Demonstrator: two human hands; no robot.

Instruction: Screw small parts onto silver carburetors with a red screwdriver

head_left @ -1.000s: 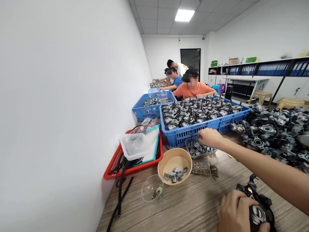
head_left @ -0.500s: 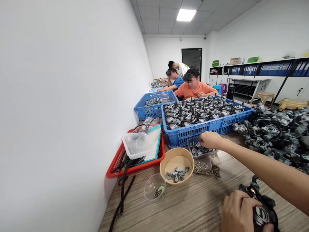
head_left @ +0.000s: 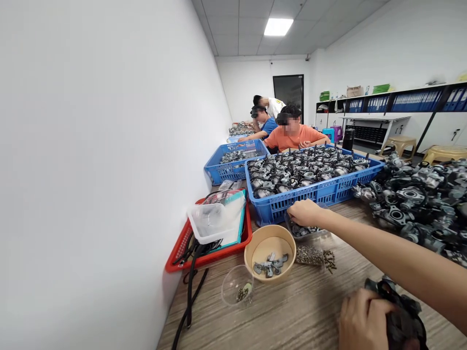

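as the right hand [head_left: 305, 213] shifts toward the near-left part of a shallow, clear plastic tray [head_left: 307, 237], the left hand [head_left: 365, 318] keeps hold of a black-and-silver metal assembly [head_left: 404, 323] at the near right of the wood-grained tabletop [head_left: 284, 316]. the left grip closes around the assembly's side, its fingers spread over the top. the right grip is narrow, with fingers curled down over small grey metal pieces [head_left: 310, 229]; whether it pinches one, the view cannot tell.

the assembly looks darker and blurred, the silvery oval on its face no longer showing as it did half a second ago, apparently turned in the palm. the shift suggests a choice among the small pieces while the assembly is kept steady.

just behind the tray stands a large blue plastic crate [head_left: 268, 213] packed with similar assemblies. beside the tray, on its near side, lie a clear bag of small screws [head_left: 308, 254] and a round tan bowl [head_left: 249, 250] with flat grey metal tabs [head_left: 270, 267] inside.
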